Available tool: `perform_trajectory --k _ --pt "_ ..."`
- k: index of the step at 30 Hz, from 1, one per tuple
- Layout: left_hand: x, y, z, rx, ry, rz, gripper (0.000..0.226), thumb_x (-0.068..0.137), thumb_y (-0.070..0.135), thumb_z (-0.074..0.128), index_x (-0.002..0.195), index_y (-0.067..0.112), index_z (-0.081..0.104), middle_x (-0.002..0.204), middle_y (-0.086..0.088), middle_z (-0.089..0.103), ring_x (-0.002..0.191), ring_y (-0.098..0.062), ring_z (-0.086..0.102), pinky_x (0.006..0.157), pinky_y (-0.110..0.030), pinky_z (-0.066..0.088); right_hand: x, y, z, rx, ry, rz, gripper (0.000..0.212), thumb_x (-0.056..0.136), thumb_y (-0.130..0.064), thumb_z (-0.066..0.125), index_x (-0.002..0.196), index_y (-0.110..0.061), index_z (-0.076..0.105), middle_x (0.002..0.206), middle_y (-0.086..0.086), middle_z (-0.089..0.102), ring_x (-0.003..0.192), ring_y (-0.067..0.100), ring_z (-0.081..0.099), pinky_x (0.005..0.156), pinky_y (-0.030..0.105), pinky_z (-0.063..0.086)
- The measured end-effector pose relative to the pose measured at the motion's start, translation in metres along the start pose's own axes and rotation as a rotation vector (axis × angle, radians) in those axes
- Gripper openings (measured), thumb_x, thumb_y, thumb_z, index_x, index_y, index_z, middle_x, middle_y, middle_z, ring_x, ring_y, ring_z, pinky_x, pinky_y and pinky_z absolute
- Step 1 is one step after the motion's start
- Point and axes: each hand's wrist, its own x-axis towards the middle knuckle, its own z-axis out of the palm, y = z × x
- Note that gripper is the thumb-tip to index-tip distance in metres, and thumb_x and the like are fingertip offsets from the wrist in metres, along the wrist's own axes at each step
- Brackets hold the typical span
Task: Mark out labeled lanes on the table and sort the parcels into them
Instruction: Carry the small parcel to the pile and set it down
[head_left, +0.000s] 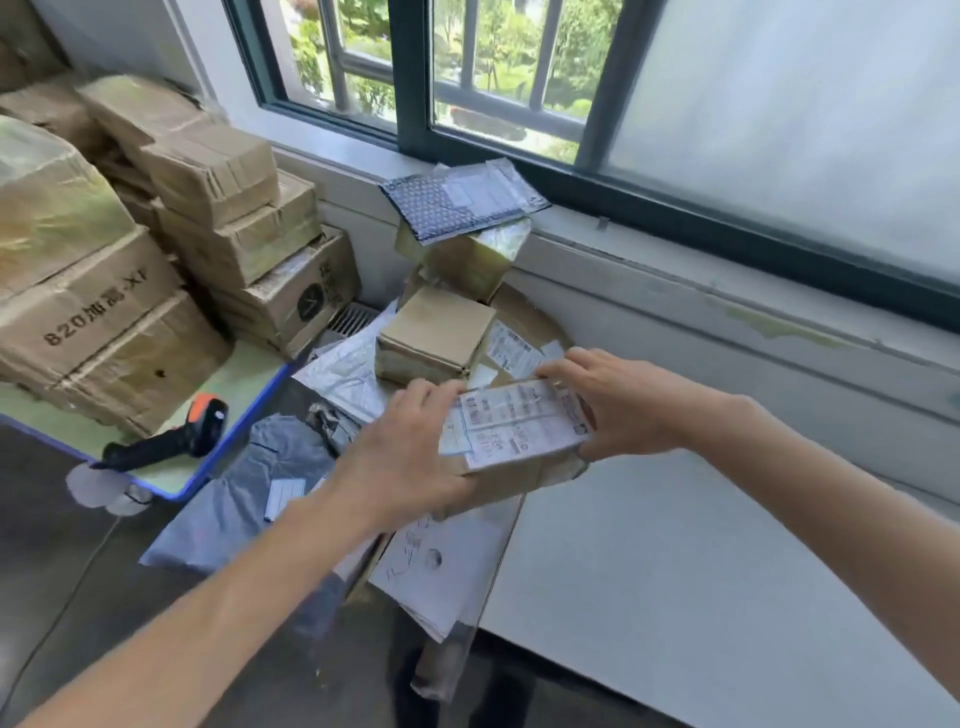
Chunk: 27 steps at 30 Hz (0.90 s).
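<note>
gripping a labelled parcel (514, 431) from both ends with left hand (410, 452) and right hand (618, 400), fingers curled round its edges, just above the far left corner of the white table (701, 571). beyond that corner, a small brown box (436, 332) on a heap of mailers (343, 374); well left of the table, a black-and-orange scanner (171, 436).

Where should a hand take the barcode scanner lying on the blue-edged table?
Probably by the black handle, coming from above. The barcode scanner lies on its side on the table, handle stretched free toward the near edge, while its orange head sits close to the cardboard boxes.
</note>
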Motion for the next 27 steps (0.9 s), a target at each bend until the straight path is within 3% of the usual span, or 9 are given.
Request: perform_trajectory --k 4,7,9,11,13,16,18,21,27 --pt "0.035 -0.019 -0.099 0.008 -0.007 0.101 0.094 0.062 0.068 0.063 0.144 0.036 0.031 0.125 0.015 0.042 0.115 -0.005 0.047 0.099 -0.033 0.043 0.017 -0.008 -0.067 0.103 0.142 -0.011 0.095 0.068 -0.062 0.071 0.145 -0.036 0.022 0.127 -0.012 0.043 0.105 0.011 0.051 0.085 0.029 0.047" --pt "0.057 -0.022 -0.140 0.099 0.017 0.097 0.098 0.060 0.067 0.066 0.145 0.036 0.028 0.128 0.012 0.043 0.115 -0.005 0.045 0.100 -0.032 0.040 0.036 -0.012 -0.096 0.102 0.225 -0.030 0.101 0.069 -0.061 0.074 0.148 -0.025 0.023 0.135 -0.004 0.043 0.116 0.015 0.050 0.096 0.034 0.048" --pt "0.069 -0.025 -0.152 0.175 0.076 0.119 0.098 0.060 0.065 0.069 0.144 0.036 0.026 0.127 0.013 0.040 0.111 -0.001 0.040 0.096 -0.030 0.038 0.046 -0.012 -0.103 0.105 0.306 -0.025 0.104 0.065 -0.063 0.073 0.148 -0.021 0.024 0.133 -0.001 0.043 0.113 0.016 0.049 0.093 0.033 0.050" --pt "0.077 -0.031 -0.150 0.208 0.187 0.150 0.093 0.063 0.055 0.073 0.141 0.032 0.028 0.125 0.009 0.039 0.110 -0.004 0.039 0.094 -0.035 0.043 0.057 -0.013 -0.099 0.062 0.475 -0.009 0.102 0.065 -0.054 0.077 0.146 -0.018 0.027 0.126 0.003 0.042 0.104 0.017 0.048 0.083 0.032 0.052" --pt "0.084 -0.036 -0.133 0.250 0.298 0.117 0.085 0.065 0.037 0.072 0.139 0.026 0.030 0.123 0.000 0.037 0.108 -0.020 0.049 0.086 -0.046 0.051 0.072 -0.020 -0.081 -0.064 0.608 0.035 0.095 0.067 -0.039 0.081 0.143 -0.012 0.031 0.122 0.008 0.043 0.100 0.021 0.047 0.081 0.035 0.053" --pt "0.097 -0.044 -0.091 0.406 0.312 -0.044 0.078 0.074 0.025 0.074 0.138 0.015 0.032 0.122 -0.013 0.034 0.091 -0.042 0.059 0.069 -0.056 0.052 0.096 -0.033 -0.038 -0.149 0.667 0.130 0.073 0.079 -0.023 0.069 0.139 -0.010 0.030 0.125 0.013 0.043 0.107 0.027 0.045 0.083 0.040 0.050" --pt "0.104 -0.056 -0.069 0.431 0.250 -0.088 0.083 0.074 0.025 0.078 0.140 0.014 0.030 0.125 -0.014 0.032 0.087 -0.043 0.061 0.064 -0.054 0.053 0.109 -0.036 -0.008 -0.115 0.662 0.178 0.067 0.082 -0.015 0.061 0.136 -0.012 0.022 0.129 0.015 0.041 0.114 0.030 0.043 0.085 0.041 0.050" --pt "0.111 -0.079 -0.057 0.356 0.224 -0.003 0.088 0.070 0.016 0.081 0.141 0.018 0.028 0.137 -0.013 0.027 0.098 -0.042 0.058 0.065 -0.052 0.054 0.121 -0.033 0.023 -0.040 0.704 0.220 0.072 0.080 -0.012 0.065 0.137 -0.012 0.023 0.131 0.015 0.035 0.122 0.033 0.041 0.092 0.041 0.049" --pt "0.109 -0.101 -0.054 0.255 0.216 0.146 0.088 0.070 0.013 0.085 0.141 0.020 0.034 0.144 -0.009 0.029 0.108 -0.038 0.059 0.070 -0.048 0.057 0.125 -0.034 0.044 0.004 0.751 0.148 0.073 0.084 -0.018 0.070 0.141 -0.014 0.025 0.131 0.013 0.032 0.131 0.035 0.040 0.105 0.044 0.039"
